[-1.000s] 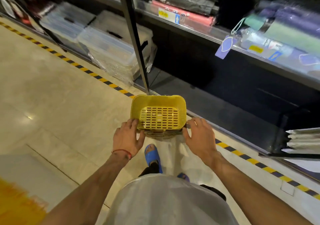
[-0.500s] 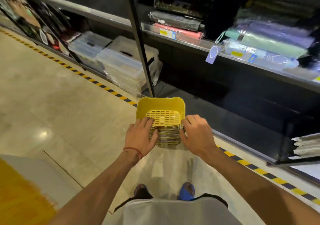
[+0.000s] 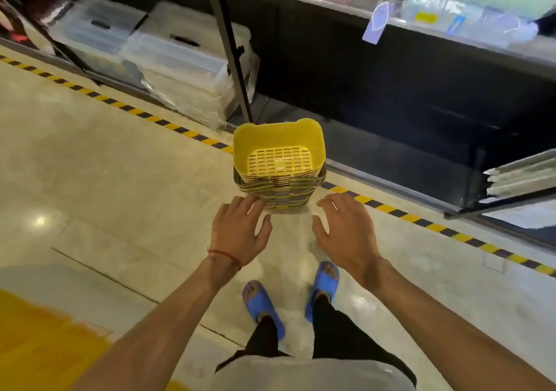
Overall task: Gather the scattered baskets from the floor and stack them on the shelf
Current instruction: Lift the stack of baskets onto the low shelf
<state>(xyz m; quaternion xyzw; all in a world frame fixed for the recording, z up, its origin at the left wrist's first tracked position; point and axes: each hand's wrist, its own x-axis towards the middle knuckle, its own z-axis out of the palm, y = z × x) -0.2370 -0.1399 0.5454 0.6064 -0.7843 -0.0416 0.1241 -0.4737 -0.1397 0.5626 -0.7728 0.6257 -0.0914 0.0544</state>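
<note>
A stack of several nested yellow slotted baskets (image 3: 278, 162) stands upright on the floor, right at the front edge of the low dark shelf (image 3: 391, 150). My left hand (image 3: 240, 234) and my right hand (image 3: 343, 234) hover on either side of the stack's base with fingers spread, holding nothing. The left fingertips are almost at the lowest baskets; whether they touch is unclear. The right hand is a little apart from the stack.
A black-and-yellow striped line (image 3: 421, 222) runs along the shelf front. A dark upright post (image 3: 228, 44) rises just behind the stack. Clear lidded boxes (image 3: 180, 59) sit at the left, flat white items (image 3: 523, 177) at the right. My blue sandals (image 3: 261, 303) stand below my hands.
Both hands have let go of the basket stack and pulled back toward me with fingers spread. The stack now stands by itself at the shelf edge.
</note>
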